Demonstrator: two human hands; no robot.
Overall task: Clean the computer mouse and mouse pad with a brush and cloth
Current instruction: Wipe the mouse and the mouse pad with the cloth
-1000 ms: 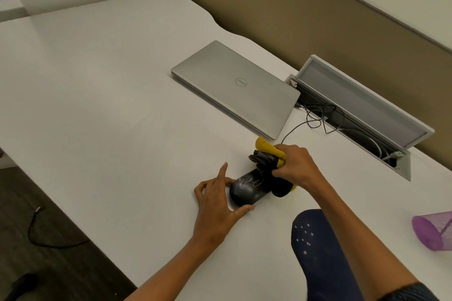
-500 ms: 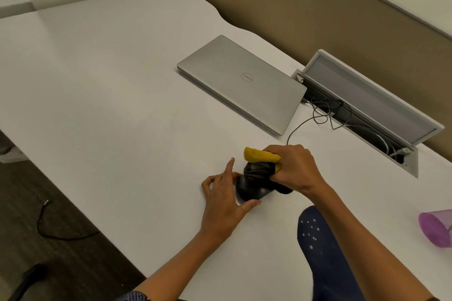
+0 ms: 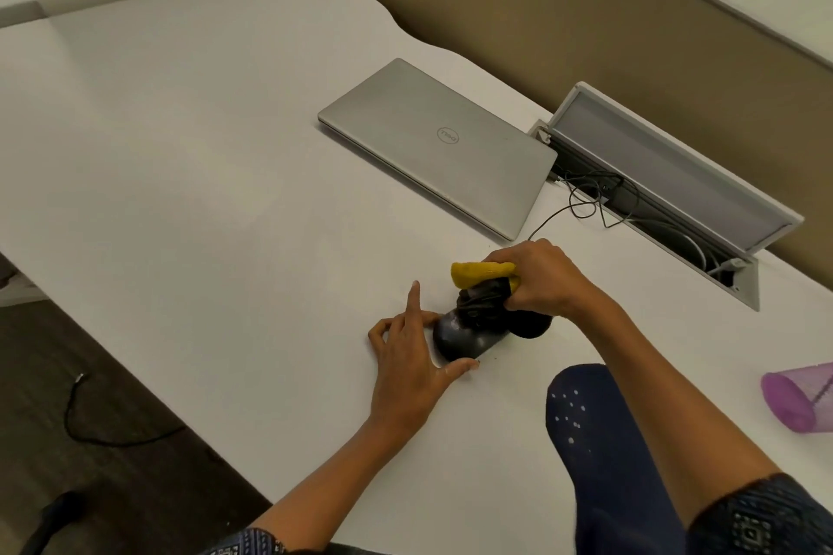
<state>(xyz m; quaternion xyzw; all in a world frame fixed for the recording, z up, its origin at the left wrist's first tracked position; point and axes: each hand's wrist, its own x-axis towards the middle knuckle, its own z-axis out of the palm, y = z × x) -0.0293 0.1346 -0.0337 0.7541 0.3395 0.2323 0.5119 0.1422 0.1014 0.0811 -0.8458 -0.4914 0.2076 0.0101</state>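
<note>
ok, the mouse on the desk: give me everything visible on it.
The mouse is dark grey to black, smooth, plastic-looking, with faint pale smudges on its shell. It lies flat on the white desk, long axis diagonal. The left hand steadies its near end, thumb and fingers on either side. The right hand presses a bunched black-and-yellow cloth onto its far end, hiding that part.

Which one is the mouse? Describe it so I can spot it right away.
Start at the closed silver laptop on the white desk and come toward the near edge, to where the two hands meet. The mouse is the dark, rounded, glossy shape there, braced by the left hand. Unlike the black-and-yellow cloth bunched in the right hand, it is smooth and hard.
</note>
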